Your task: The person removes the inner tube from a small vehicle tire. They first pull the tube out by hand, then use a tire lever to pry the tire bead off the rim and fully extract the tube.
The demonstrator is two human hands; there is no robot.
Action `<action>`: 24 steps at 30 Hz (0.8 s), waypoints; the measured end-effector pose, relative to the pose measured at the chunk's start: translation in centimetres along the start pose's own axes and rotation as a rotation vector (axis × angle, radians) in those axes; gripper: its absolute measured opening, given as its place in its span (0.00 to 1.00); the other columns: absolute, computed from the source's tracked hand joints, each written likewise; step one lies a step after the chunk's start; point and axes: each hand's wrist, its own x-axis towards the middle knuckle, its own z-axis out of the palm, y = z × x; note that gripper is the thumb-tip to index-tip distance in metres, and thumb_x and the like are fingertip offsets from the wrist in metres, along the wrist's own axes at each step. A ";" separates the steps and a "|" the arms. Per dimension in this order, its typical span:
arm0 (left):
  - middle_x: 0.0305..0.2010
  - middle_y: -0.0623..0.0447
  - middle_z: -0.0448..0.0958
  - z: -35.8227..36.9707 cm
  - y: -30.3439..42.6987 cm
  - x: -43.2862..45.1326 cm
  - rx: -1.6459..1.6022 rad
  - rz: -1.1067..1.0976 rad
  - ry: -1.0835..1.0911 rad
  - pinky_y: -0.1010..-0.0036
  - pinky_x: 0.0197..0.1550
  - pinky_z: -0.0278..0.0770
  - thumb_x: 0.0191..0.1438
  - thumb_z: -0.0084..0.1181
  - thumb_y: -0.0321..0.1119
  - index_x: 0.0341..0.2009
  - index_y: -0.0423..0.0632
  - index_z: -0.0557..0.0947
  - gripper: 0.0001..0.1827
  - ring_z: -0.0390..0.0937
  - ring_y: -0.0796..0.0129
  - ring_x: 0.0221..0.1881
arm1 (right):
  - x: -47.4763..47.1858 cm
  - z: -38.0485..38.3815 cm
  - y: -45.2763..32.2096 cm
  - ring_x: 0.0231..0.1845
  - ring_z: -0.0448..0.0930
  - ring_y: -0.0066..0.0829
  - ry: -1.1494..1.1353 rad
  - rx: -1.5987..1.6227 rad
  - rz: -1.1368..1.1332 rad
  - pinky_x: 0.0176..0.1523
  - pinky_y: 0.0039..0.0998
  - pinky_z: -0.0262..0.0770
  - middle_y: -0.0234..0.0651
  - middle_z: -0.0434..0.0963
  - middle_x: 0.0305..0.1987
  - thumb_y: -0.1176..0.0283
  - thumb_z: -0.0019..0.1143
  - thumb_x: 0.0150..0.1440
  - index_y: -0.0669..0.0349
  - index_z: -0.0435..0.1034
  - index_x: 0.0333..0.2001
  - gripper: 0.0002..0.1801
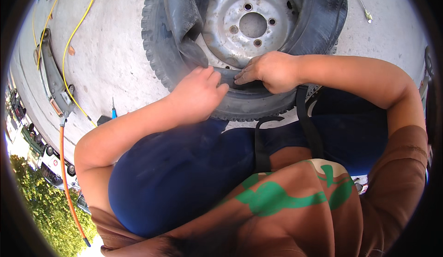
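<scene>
A treaded tyre [157, 54] lies flat on the concrete before my knees. Inside its opening sits a worn silver steel wheel disc [228, 14] with a large centre hole and several bolt holes. A limp, folded black rubber inner tube [183, 11] curls around the disc, its slack part twisted at the left. My left hand [199, 96], slightly blurred, has its fingers curled at the lower end of that slack rubber. Against the rubber at the disc's near edge rest the fingertips of my right hand [277, 72]; what lies under them is partly hidden.
Left of the tyre lies a trolley jack [57, 78] with an orange handle [65, 174]. A yellow hose [74, 32] crosses it. A blue-handled screwdriver [114, 113] stands by a dark box [104, 120]. A thin metal rod [360, 2] lies at the far right.
</scene>
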 end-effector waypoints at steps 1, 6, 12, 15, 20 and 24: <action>0.42 0.46 0.74 0.1 -0.2 0.0 0.007 0.004 -0.003 0.59 0.51 0.72 0.54 0.61 0.36 0.48 0.44 0.83 0.18 0.72 0.52 0.49 | 0.2 -0.6 -0.2 0.56 0.80 0.44 -0.145 0.011 0.076 0.60 0.38 0.74 0.42 0.81 0.56 0.81 0.49 0.49 0.53 0.73 0.62 0.34; 0.41 0.45 0.74 0.0 -0.7 -0.2 0.060 0.065 0.068 0.57 0.52 0.71 0.53 0.60 0.33 0.50 0.49 0.82 0.18 0.74 0.49 0.49 | 3.2 -2.6 -0.1 0.60 0.78 0.35 -0.549 0.497 0.284 0.63 0.29 0.70 0.44 0.80 0.60 0.87 0.44 0.40 0.59 0.72 0.63 0.42; 0.43 0.46 0.74 -0.9 -1.5 0.8 -0.217 -0.027 -0.068 0.57 0.46 0.76 0.50 0.59 0.26 0.50 0.49 0.79 0.20 0.76 0.50 0.49 | 6.6 1.5 1.3 0.55 0.80 0.43 -0.542 0.576 0.373 0.57 0.36 0.73 0.55 0.81 0.52 0.78 0.49 0.41 0.76 0.74 0.53 0.31; 0.44 0.47 0.75 -0.7 -2.0 0.8 -0.204 -0.044 -0.082 0.59 0.43 0.79 0.49 0.58 0.26 0.51 0.47 0.77 0.22 0.77 0.53 0.48 | 8.0 3.3 0.5 0.51 0.81 0.47 -0.579 0.353 0.399 0.52 0.42 0.74 0.57 0.82 0.46 0.70 0.52 0.45 0.76 0.76 0.46 0.26; 0.41 0.48 0.75 0.0 -1.4 0.1 -0.049 -0.053 0.039 0.63 0.40 0.80 0.47 0.57 0.28 0.47 0.43 0.75 0.20 0.78 0.55 0.45 | 4.0 2.6 0.6 0.47 0.82 0.49 -0.607 0.298 0.409 0.50 0.43 0.75 0.56 0.82 0.42 0.67 0.55 0.43 0.73 0.78 0.42 0.24; 0.32 0.50 0.74 0.4 -1.1 0.3 -0.029 0.024 0.202 0.63 0.36 0.79 0.46 0.57 0.29 0.36 0.45 0.74 0.10 0.78 0.57 0.38 | 5.5 2.4 0.1 0.30 0.82 0.46 -0.715 0.342 0.424 0.35 0.41 0.73 0.50 0.80 0.25 0.69 0.58 0.33 0.72 0.80 0.26 0.17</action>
